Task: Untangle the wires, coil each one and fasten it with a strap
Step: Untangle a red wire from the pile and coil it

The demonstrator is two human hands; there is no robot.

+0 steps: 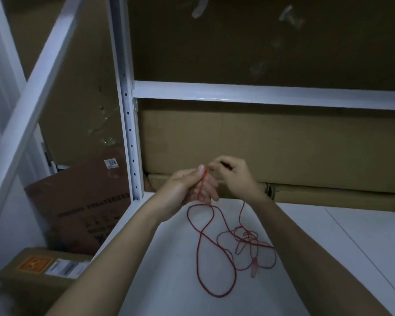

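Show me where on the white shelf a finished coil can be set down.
Bare white shelf lies right of the red wire, up to the cardboard boxes at the back. Crowded: the tangle between the forearms, below both hands.

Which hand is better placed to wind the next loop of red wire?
Probably the right hand: it pinches the wire's free run near the left hand, which already holds the red wire.

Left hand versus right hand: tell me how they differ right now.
1. The left hand lies palm-up with red wire strands running across its fingers; the right hand shows its back.
2. The left thumb points up along the wire; the right hand's fingers curl, pinching it at the top.
Both are raised above the white shelf.
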